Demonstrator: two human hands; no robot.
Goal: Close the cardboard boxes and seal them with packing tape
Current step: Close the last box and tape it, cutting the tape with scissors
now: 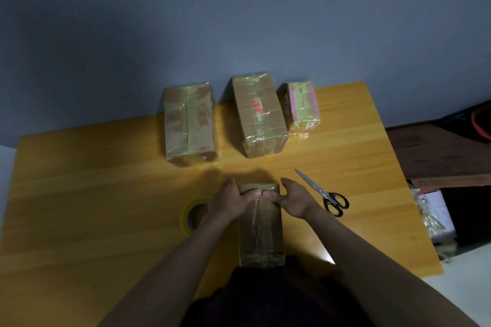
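Both your hands were on the far end of the near box (261, 223), thumbs laid flat on its taped top and almost meeting at the middle seam, while the other fingers reached over the far edge on either side. Your left hand (230, 200) and right hand (291, 200) looked to be pressing the tape down rather than pinching anything; how the fingers sat beyond the far edge could not be told. That box lay lengthwise in front of you on the yellow table (79, 194), its near end at your body.

Judging by the sheen, clear tape already ran along the top, so you seemed to be smoothing the last strip. The risk was wrinkles or trapped air: uneven pressure from the two thumbs could crease the film or leave the end unstuck over the edge. Pushing hard could also slide the box towards the tape roll (191, 216) just beside your left wrist, or nudge the scissors (325, 195) lying near your right hand.

Three wrapped boxes stood at the back: the left box (189, 123), the middle box (259, 113) and the small pink box (303, 106).
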